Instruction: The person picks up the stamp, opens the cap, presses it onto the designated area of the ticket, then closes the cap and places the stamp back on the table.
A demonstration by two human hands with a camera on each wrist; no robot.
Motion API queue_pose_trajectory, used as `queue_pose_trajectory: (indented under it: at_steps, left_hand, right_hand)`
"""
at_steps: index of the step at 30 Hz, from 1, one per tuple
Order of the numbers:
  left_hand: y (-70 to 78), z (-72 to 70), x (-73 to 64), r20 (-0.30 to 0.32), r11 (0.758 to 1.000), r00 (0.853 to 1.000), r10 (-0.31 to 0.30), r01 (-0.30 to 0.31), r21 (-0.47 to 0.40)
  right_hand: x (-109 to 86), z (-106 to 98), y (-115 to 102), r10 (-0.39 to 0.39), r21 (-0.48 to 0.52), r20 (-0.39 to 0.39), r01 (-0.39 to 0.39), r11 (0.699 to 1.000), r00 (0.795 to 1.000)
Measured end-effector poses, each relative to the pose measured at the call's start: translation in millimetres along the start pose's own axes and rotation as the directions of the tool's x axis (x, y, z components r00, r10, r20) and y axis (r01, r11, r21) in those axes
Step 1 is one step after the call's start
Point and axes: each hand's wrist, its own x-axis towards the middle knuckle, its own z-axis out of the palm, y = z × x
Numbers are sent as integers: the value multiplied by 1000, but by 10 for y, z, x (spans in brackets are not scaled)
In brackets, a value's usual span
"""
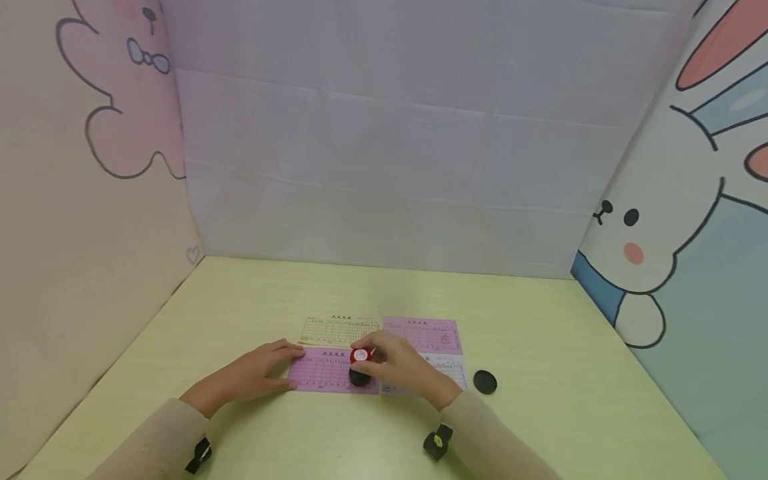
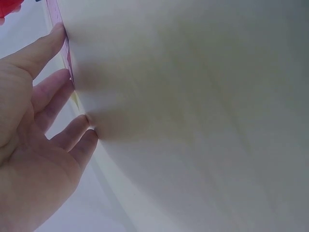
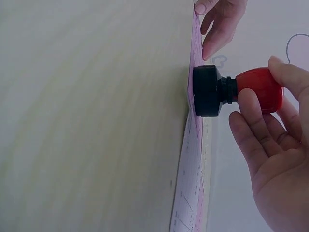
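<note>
My right hand holds a stamp by its red knob, pinched between thumb and fingers. The black base of the stamp sits upright against the near pink slip, toward that slip's right end. At the left end of the same slip, my left hand rests its fingertips on the paper and the tabletop, fingers spread and lightly bent. Behind lies a yellow printed slip; to its right is another pink slip bearing a red mark. A white slip is partly covered by my right hand.
A round black cap lies on the pale yellow table, right of the slips. A pale cloth wall stands behind the table, with cartoon-printed panels at both sides. Each wrist carries a small black strap device.
</note>
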Motion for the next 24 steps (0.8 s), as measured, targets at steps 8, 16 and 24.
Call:
queue_pose_trajectory:
  at_steps: [8,16,24]
  left_hand:
    - [-8,9,10,4,1000,1000,-2,2,12]
    - [-19,-2,20,7,1000,1000,-10,10,3]
    - [-39,8,10,13,1000,1000,-19,19,-5]
  right_hand:
    - [6,1,-51,12,-45,18,-11,999,1000]
    - [16,-1,-64,30,-53,15,-29,998,999]
    - [9,21,-62,20,-47,14,-20,999,1000]
